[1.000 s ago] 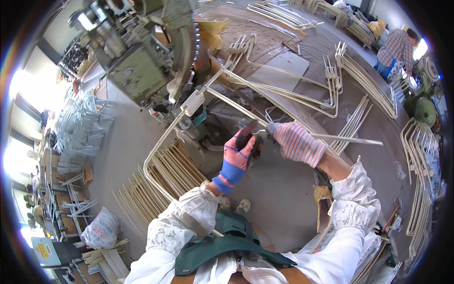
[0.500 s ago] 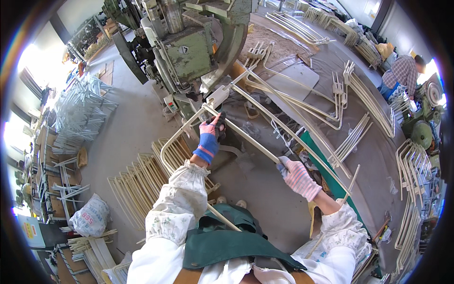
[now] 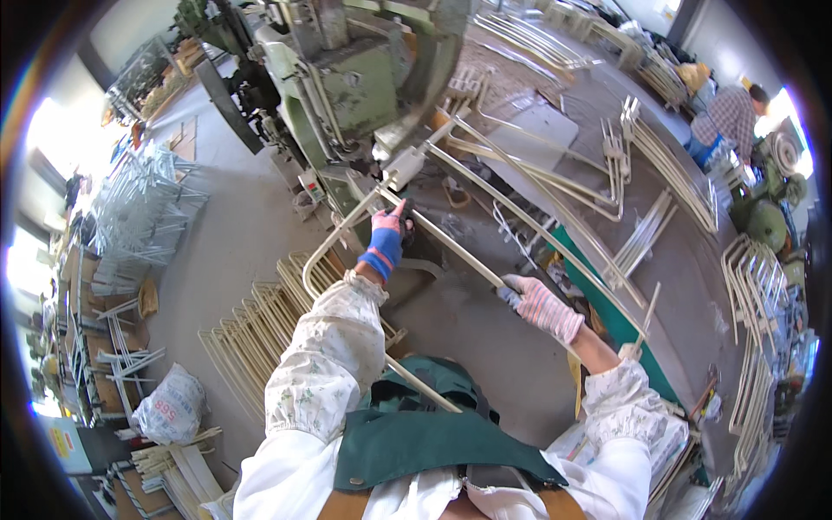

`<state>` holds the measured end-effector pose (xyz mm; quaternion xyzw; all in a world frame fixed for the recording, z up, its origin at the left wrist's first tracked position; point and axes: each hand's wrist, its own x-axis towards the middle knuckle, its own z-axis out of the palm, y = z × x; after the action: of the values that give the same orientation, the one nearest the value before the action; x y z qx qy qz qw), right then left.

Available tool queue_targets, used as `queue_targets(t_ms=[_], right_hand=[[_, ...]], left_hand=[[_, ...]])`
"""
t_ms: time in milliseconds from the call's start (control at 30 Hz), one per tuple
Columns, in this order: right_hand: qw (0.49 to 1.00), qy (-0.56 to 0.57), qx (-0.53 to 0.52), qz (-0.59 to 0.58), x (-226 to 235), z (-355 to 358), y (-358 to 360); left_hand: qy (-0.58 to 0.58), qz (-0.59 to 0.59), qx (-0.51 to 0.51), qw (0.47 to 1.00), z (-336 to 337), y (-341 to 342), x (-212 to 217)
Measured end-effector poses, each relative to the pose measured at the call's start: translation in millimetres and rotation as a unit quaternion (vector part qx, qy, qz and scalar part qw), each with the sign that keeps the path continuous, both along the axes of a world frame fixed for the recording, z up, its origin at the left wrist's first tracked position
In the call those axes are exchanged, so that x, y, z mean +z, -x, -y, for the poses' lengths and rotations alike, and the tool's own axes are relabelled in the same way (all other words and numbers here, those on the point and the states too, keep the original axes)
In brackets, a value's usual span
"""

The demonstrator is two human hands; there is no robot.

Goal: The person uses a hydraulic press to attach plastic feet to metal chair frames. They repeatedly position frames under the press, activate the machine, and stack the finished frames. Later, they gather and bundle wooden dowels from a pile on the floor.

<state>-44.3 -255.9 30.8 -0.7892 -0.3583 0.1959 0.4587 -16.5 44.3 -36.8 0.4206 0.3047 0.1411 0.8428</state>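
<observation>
A big green machine [image 3: 347, 78] is standing ahead. A bent metal tube [image 3: 451, 247] is reaching into it. The left hand [image 3: 387, 234] and right hand [image 3: 537, 303], both gloved, are closing around this tube.

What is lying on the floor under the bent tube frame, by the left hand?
A row of cream bent tube frames lies on the grey floor below the left hand. The sleeve covers the row's near end.
</observation>
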Motion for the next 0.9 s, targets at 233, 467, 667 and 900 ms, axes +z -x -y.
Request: queue_targets(t_ms=[233,467,667,900], right_hand=[[0.966,0.138,-0.098,-0.197,6,150,26],[0.729,0.228,-0.609,0.213,-61,309,82],[0.704,-0.146,-0.592,-0.365,-71,298,136],[0.692,-0.054,-0.672,-0.259,-101,283,140]], left_hand=[[0.066,-0.079,-0.389,0.916,27,24,23],[0.048,-0.119,-0.36,0.924,39,13,18],[0.059,-0.091,-0.329,0.938,39,10,17],[0.015,-0.038,-0.402,0.915,34,7,17]])
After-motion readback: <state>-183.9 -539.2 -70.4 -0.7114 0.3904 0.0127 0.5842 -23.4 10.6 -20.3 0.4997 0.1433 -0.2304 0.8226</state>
